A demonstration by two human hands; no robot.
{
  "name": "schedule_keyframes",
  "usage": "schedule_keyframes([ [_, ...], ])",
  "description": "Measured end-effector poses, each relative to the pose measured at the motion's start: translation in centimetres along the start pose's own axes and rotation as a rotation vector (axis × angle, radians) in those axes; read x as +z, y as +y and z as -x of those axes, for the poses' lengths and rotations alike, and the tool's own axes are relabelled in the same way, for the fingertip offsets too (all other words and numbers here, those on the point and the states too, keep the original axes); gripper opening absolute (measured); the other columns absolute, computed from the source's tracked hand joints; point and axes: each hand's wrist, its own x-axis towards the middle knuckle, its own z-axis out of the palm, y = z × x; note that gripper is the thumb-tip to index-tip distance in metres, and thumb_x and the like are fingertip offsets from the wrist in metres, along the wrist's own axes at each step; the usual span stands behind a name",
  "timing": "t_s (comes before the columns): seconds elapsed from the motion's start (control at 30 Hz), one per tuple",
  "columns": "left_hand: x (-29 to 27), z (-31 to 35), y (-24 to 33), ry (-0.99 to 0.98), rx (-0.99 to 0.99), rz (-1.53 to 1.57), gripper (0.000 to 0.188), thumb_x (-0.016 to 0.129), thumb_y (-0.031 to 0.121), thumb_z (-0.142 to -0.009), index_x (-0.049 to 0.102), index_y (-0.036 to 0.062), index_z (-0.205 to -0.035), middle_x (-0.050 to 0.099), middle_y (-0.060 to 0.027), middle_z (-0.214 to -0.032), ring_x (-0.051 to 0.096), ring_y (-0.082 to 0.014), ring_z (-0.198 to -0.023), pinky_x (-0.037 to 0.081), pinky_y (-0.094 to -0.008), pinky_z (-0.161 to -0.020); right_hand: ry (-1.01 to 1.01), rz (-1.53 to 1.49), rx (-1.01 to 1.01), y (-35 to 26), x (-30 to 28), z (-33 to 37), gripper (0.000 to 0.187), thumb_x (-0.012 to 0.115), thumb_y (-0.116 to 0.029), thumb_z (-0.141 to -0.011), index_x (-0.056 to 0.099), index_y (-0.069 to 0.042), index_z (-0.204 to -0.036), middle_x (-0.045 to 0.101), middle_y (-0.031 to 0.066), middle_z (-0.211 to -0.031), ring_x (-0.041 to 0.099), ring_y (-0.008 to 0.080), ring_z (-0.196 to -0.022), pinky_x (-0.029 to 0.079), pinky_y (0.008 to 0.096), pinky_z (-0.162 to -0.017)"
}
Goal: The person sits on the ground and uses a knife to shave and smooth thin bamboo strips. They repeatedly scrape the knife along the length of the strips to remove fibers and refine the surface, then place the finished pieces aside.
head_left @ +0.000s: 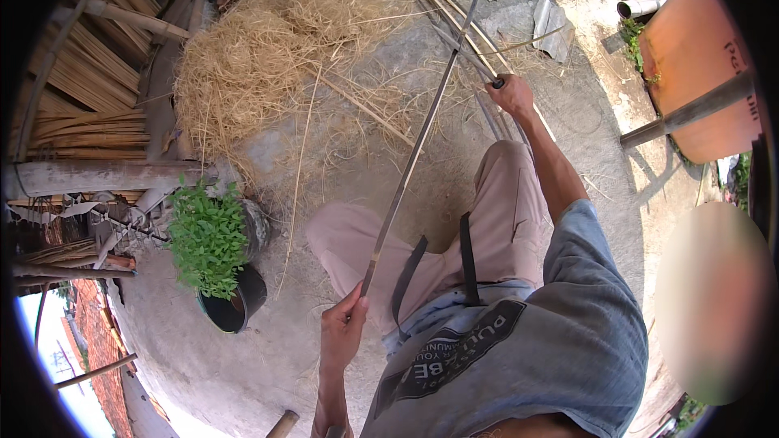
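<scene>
My left hand (344, 326) pinches the near end of a long, narrow bamboo strip (411, 169) between thumb and fingers. From there the strip slants up and to the right, past my bent knees, toward the far part of the floor. My right hand (513, 96) is closed round the dark handle of a knife (498, 83), out beyond my right knee. The thin blade seems to point away to the upper left and cross the strip near its far end; whether they touch I cannot tell.
A heap of pale shavings (251, 73) covers the floor at far left. Long bamboo strips (442, 2) lie beyond my right hand. A green plant (207, 235) and a black bucket (235, 304) stand left. An orange container (698, 73) is at right, behind a post (690, 109).
</scene>
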Motion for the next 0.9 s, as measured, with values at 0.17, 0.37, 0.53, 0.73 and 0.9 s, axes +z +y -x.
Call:
schedule_keyframes([
  [0.17,1.0,-0.2,-1.0,-0.096,0.022,0.088,0.041,0.066,0.006,-0.099,0.058,-0.0050,-0.137,0.069,-0.0024,-0.101,0.057,-0.0037,-0.085,0.046,-0.0194,-0.074,0.117,0.131,0.091,2.6,-1.9,-1.8,0.039,0.068,-0.040,-0.078,0.076,-0.006,-0.096,0.073,0.0239,-0.089,0.072,0.0405,-0.085,0.056,0.0494,-0.077],
  [0.37,-1.1,-0.3,-3.3,-0.051,0.014,0.081,0.041,0.068,0.001,-0.095,0.059,-0.0065,-0.135,0.071,-0.0047,-0.102,0.059,-0.0053,-0.087,0.048,-0.0198,-0.076,0.076,-0.080,-0.251,1.1,-0.8,1.3,0.035,0.065,-0.036,-0.083,0.073,-0.003,-0.091,0.069,0.0247,-0.077,0.069,0.0407,-0.071,0.054,0.0479,-0.067],
  [0.53,-5.7,2.3,-6.2,-0.031,-0.112,0.048,0.036,0.068,0.001,-0.095,0.064,-0.0041,-0.130,0.067,-0.0007,-0.085,0.055,-0.0032,-0.071,0.045,-0.0208,-0.060,0.225,0.044,0.258,8.0,-2.6,-2.4,0.046,0.066,-0.041,-0.084,0.071,0.004,-0.092,0.071,0.0259,-0.082,0.071,0.0425,-0.080,0.054,0.0502,-0.073],
  [0.73,-3.4,-1.7,-9.0,-0.139,-0.140,0.069,0.027,0.058,0.023,-0.105,0.072,0.0000,-0.105,0.053,0.0048,-0.067,0.042,-0.0018,-0.055,0.032,-0.0214,-0.048,0.137,-0.686,0.408,8.5,-2.2,-0.1,0.047,0.067,-0.042,-0.087,0.060,0.001,-0.069,0.064,0.0109,-0.066,0.064,0.0201,-0.054,0.051,0.0355,-0.053],
  [0.9,6.0,-12.8,-3.7,-0.092,0.039,0.040,0.037,0.056,0.033,-0.105,0.065,0.0035,-0.084,0.046,0.0054,-0.062,0.042,-0.0024,-0.058,0.033,-0.0252,-0.050,-0.166,-0.118,-0.212,-0.4,-1.6,9.4,0.036,0.070,-0.033,-0.085,0.070,0.004,-0.083,0.067,0.0213,-0.067,0.069,0.0344,-0.064,0.054,0.0446,-0.068],
])
